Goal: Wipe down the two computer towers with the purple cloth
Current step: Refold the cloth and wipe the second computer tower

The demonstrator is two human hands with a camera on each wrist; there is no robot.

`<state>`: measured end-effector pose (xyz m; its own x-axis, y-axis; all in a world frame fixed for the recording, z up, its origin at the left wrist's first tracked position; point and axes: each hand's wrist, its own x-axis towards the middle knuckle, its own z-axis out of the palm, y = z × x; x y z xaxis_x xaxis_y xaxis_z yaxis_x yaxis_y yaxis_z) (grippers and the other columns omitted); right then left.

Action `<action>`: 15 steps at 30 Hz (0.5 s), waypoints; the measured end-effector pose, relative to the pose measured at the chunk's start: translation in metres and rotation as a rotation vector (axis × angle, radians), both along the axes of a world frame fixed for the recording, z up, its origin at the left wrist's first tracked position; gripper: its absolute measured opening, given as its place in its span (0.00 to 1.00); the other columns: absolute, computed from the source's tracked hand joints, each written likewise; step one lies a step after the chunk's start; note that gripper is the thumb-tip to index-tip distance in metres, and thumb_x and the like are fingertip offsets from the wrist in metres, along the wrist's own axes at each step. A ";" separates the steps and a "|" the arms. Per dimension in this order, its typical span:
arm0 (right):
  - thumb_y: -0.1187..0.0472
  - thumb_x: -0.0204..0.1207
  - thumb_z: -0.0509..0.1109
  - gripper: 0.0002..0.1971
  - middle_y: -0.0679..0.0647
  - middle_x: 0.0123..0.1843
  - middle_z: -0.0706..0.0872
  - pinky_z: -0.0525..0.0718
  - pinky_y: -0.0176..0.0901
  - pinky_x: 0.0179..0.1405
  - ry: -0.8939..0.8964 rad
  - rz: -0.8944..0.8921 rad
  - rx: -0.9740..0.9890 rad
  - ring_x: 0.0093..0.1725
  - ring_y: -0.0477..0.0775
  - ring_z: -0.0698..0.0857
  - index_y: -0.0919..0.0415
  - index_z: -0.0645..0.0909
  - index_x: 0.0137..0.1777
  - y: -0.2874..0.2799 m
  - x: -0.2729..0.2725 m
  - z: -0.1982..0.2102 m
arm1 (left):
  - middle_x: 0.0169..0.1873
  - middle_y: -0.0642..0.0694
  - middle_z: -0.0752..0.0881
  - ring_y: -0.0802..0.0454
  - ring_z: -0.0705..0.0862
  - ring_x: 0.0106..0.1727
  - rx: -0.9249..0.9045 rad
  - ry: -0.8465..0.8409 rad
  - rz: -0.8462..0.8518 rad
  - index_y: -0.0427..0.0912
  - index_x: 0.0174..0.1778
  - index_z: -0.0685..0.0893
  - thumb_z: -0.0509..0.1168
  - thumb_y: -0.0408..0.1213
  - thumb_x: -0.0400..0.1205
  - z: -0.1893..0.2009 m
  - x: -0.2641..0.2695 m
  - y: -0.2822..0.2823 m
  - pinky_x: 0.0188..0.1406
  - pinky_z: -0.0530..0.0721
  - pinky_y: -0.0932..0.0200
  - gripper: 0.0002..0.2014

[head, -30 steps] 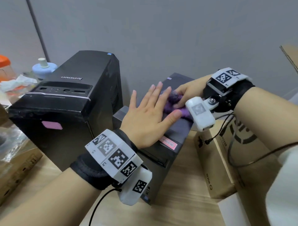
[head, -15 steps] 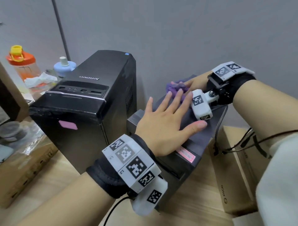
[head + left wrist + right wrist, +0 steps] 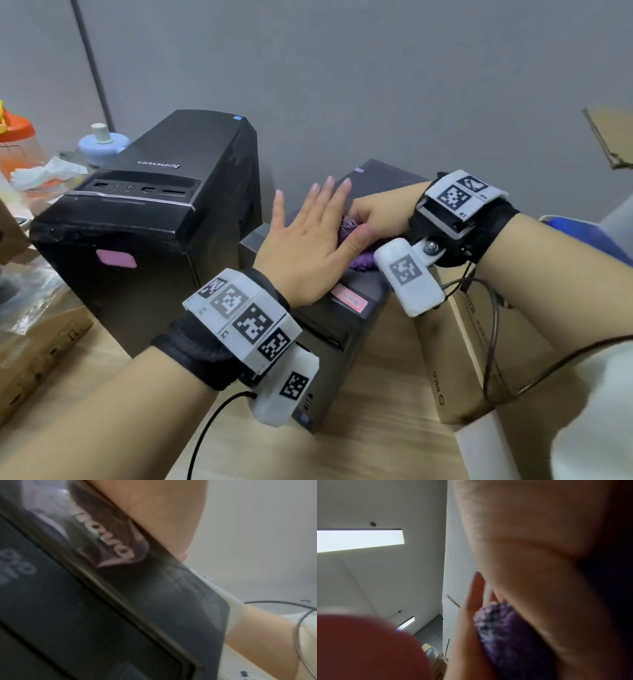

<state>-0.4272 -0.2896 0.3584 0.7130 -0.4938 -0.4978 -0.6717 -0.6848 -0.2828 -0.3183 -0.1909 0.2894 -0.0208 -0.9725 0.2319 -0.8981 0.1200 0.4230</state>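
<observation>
A tall black tower [image 3: 154, 219] stands at the left. A lower dark grey tower [image 3: 383, 178] lies beside it on its right, and its blurred front panel [image 3: 120, 615] fills the left wrist view. My left hand [image 3: 308, 246] rests flat on its top with straight fingers. My right hand [image 3: 376, 214] grips the bunched purple cloth [image 3: 359, 260] against that top, just beside my left thumb. The cloth [image 3: 508, 635] shows under my right palm in the right wrist view, mostly covered by the hand.
A brown cardboard box [image 3: 479, 359] stands right of the low tower, a cable draped over it. Left of the black tower are an orange-lidded jar [image 3: 17, 144], a pale blue bottle [image 3: 102, 144] and crumpled tissue [image 3: 48, 174]. A cardboard box [image 3: 37, 346] sits at front left on the wooden floor [image 3: 376, 428].
My right hand pushed the cloth toward the tower's far end, then drew it back near my left thumb. My left hand has stayed flat on the low tower.
</observation>
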 end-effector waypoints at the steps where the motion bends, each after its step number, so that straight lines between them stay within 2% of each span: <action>1: 0.64 0.75 0.70 0.08 0.46 0.27 0.81 0.75 0.30 0.30 -0.041 -0.035 0.047 0.26 0.41 0.76 0.61 0.79 0.35 -0.007 -0.004 -0.008 | 0.84 0.52 0.52 0.56 0.47 0.85 0.033 -0.039 0.012 0.54 0.83 0.41 0.29 0.70 0.76 0.001 0.000 0.000 0.81 0.29 0.39 0.40; 2: 0.63 0.75 0.70 0.08 0.46 0.28 0.82 0.76 0.30 0.32 -0.080 -0.059 0.081 0.27 0.41 0.77 0.58 0.80 0.35 -0.014 -0.007 -0.015 | 0.83 0.52 0.58 0.55 0.52 0.85 0.055 -0.065 0.023 0.53 0.83 0.44 0.30 0.69 0.76 0.001 -0.001 0.000 0.81 0.29 0.39 0.40; 4: 0.64 0.76 0.70 0.04 0.51 0.39 0.87 0.81 0.37 0.46 -0.194 -0.173 0.152 0.38 0.44 0.83 0.56 0.84 0.42 -0.031 -0.019 -0.023 | 0.82 0.53 0.62 0.55 0.56 0.84 0.068 -0.095 0.035 0.51 0.83 0.48 0.31 0.67 0.76 0.003 -0.002 0.001 0.82 0.30 0.40 0.40; 6: 0.63 0.76 0.70 0.07 0.56 0.51 0.88 0.79 0.46 0.62 -0.288 -0.311 0.165 0.50 0.52 0.84 0.57 0.85 0.51 -0.053 -0.033 -0.028 | 0.83 0.53 0.60 0.55 0.55 0.84 0.087 -0.130 0.038 0.51 0.83 0.49 0.32 0.67 0.75 0.004 -0.002 0.002 0.82 0.31 0.40 0.40; 8: 0.62 0.75 0.70 0.10 0.59 0.56 0.88 0.77 0.52 0.69 -0.341 -0.465 0.108 0.54 0.58 0.85 0.59 0.85 0.56 -0.076 -0.045 -0.034 | 0.84 0.54 0.55 0.57 0.52 0.84 0.112 -0.168 0.045 0.52 0.82 0.51 0.32 0.68 0.77 0.005 -0.002 0.002 0.82 0.31 0.40 0.39; 10: 0.65 0.75 0.69 0.14 0.61 0.55 0.87 0.79 0.54 0.65 -0.396 -0.597 0.078 0.50 0.61 0.85 0.61 0.82 0.60 -0.099 -0.058 -0.038 | 0.84 0.55 0.53 0.58 0.50 0.85 0.120 -0.200 0.050 0.53 0.82 0.53 0.31 0.70 0.76 0.004 -0.002 0.003 0.82 0.31 0.40 0.40; 13: 0.63 0.74 0.71 0.08 0.63 0.57 0.86 0.82 0.54 0.61 -0.366 -0.689 -0.071 0.55 0.66 0.85 0.54 0.82 0.52 -0.132 -0.071 -0.043 | 0.84 0.56 0.52 0.59 0.49 0.85 0.105 -0.225 0.048 0.55 0.82 0.54 0.24 0.71 0.68 0.004 -0.002 0.003 0.82 0.31 0.40 0.47; 14: 0.63 0.74 0.70 0.04 0.62 0.54 0.87 0.83 0.51 0.54 -0.359 -0.717 -0.075 0.52 0.65 0.85 0.55 0.82 0.47 -0.141 -0.072 -0.044 | 0.84 0.57 0.52 0.59 0.48 0.84 0.104 -0.230 0.049 0.56 0.81 0.54 0.23 0.71 0.66 0.003 -0.002 0.003 0.82 0.30 0.40 0.48; 15: 0.64 0.76 0.69 0.04 0.61 0.48 0.86 0.84 0.46 0.44 -0.360 -0.739 -0.066 0.45 0.63 0.85 0.55 0.81 0.42 -0.149 -0.072 -0.044 | 0.84 0.57 0.52 0.60 0.48 0.84 0.105 -0.234 0.049 0.56 0.81 0.55 0.23 0.70 0.66 0.004 -0.003 0.004 0.82 0.30 0.40 0.48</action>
<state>-0.4992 -0.4390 0.3146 0.3034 -0.9184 -0.2541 -0.8315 -0.1249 -0.5413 -0.3209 -0.1872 0.2933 -0.0138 -0.9922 0.1238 -0.9767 0.0399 0.2109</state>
